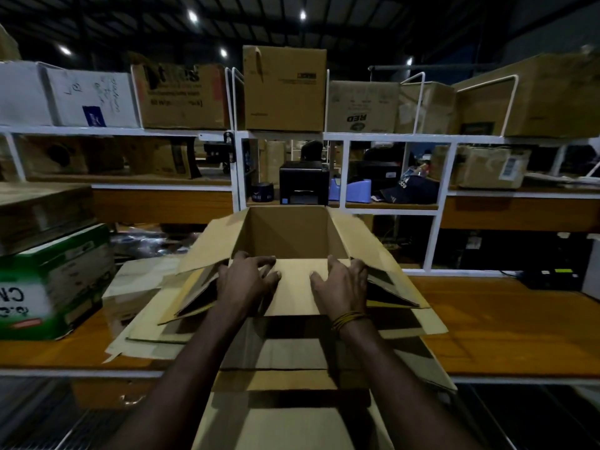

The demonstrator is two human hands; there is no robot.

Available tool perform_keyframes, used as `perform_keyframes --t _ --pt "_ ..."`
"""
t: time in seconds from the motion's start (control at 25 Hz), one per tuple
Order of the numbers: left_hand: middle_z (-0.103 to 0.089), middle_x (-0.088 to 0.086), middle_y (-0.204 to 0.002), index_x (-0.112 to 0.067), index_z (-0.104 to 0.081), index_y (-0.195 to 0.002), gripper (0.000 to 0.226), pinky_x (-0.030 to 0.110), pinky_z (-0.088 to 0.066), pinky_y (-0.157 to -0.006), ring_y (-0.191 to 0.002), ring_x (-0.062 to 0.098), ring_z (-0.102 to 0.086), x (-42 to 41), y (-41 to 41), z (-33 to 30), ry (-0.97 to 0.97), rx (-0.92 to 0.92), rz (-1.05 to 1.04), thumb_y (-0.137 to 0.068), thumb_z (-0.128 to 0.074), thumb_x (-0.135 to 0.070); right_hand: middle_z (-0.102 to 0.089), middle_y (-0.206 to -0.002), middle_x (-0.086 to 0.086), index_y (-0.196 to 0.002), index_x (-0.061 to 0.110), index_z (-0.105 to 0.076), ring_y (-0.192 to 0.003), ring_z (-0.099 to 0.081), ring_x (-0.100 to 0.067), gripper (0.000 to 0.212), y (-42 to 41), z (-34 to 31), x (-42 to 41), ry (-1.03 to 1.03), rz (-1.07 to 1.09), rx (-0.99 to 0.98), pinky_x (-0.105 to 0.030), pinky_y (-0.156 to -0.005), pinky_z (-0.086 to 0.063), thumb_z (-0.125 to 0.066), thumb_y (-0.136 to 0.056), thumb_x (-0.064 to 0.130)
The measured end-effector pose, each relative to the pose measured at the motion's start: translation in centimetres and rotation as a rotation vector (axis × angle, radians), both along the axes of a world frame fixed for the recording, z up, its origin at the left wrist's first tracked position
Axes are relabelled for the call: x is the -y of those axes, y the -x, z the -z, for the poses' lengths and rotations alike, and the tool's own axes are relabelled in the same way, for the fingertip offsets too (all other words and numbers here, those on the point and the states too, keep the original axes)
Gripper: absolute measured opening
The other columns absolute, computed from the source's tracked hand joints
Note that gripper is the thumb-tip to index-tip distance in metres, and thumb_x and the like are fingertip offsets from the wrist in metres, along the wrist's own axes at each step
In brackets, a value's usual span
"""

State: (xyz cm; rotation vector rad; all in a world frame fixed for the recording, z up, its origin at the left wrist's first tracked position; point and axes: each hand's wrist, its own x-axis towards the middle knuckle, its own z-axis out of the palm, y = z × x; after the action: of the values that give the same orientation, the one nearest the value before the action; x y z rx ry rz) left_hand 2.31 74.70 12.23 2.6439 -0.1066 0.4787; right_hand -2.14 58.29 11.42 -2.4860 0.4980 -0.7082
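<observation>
A plain brown cardboard box (289,235) stands open on the wooden workbench (506,326), straight ahead of me. Its side flaps splay outward left and right. The near flap (295,287) lies folded over the opening. My left hand (246,280) presses on the left part of that flap with fingers spread. My right hand (341,282) presses on the right part, fingers also spread; a yellow thread band circles its wrist. Flat cardboard sheets (146,332) lie under the box.
A green and white carton (55,280) sits at the left with flat cardboard stacked on it. A white shelf frame (435,203) rises behind the bench, holding a black label printer (303,183), a blue tape dispenser (357,191) and several cartons above.
</observation>
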Motion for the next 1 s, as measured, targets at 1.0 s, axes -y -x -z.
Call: perform_keyframes --t 1.0 --pt "-0.016 0.009 -0.162 -0.033 -0.04 -0.146 0.058 0.055 -0.011 -0.118 -0.148 0.036 -0.009 19.6 4.1 6.1 0.134 0.211 0.251 -0.092 -0.061 -0.038 -0.026 -0.157 -0.001 -0.145 0.038 -0.039 -0.143 -0.029 -0.021 0.055 3.7 8.8 16.2 -0.003 -0.301 0.235 -0.044 -0.112 -0.037 -0.058 -0.094 0.033"
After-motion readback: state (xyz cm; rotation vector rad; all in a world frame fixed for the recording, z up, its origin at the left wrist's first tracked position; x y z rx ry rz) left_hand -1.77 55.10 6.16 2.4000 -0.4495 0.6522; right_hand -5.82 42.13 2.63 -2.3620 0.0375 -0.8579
